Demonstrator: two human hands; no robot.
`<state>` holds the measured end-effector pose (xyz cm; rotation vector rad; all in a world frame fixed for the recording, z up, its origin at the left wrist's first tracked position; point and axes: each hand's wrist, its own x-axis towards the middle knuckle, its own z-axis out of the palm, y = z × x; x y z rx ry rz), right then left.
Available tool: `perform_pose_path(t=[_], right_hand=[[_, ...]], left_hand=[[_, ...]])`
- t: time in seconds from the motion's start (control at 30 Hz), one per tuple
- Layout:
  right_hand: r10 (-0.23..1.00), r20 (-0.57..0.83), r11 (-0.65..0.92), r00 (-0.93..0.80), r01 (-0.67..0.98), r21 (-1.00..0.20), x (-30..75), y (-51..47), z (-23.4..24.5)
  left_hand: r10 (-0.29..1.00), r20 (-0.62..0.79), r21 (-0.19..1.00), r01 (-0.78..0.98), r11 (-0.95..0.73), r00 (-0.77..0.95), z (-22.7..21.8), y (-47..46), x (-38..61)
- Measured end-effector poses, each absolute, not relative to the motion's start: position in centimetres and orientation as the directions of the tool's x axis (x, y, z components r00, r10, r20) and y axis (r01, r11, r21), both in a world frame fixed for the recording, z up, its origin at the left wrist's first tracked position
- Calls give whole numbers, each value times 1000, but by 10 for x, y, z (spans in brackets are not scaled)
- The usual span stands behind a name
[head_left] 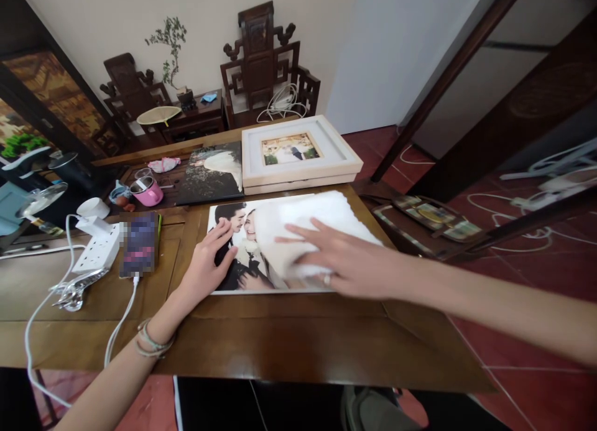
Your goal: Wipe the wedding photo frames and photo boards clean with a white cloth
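Observation:
A large wedding photo print (242,263) lies flat on the wooden table (280,344). My left hand (208,263) rests on the print's left edge with fingers spread flat. My right hand (336,260) lies with fingers stretched out on a white cloth (312,226) that covers the right part of the print. The hand looks a little smeared by motion.
Behind the print lie a dark photo panel (212,173) and a white framed picture (298,151). To the left are a white power strip (100,247), a blurred phone (138,244) on a cable, a pink cup (148,191), and keys (72,294). Carved chairs (261,64) stand at the wall.

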<state>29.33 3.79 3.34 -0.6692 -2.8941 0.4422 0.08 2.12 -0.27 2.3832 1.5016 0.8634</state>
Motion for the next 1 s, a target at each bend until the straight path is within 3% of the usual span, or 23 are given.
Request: perform_pose_path(t=[0.17,0.33,0.47,0.63,0.77,1.0], right_hand=[[542,77,811,-837,497,-309,291,106,48],[599,56,765,-799,551,-333,292,111,51],[544,46,807,-838,507,-305,297,67,46],[459,140,854,-877,392,-343,302,-13,31],[432,76,852,-899,379,-360,301,-52,25],[440,95,861,-893,389,-327,293,11,25]], left_hand=[[876,366,453,762,-463,315,-2,21,1],[888,353,468,766,-440,294,0,20,2],[891,352,480,762,-435,287,1,19,3],[891,358,480,764,-432,279,0,19,4],[889,353,474,764,-439,292,0,19,5],[885,353,470,760,-449,304,-1,19,3]])
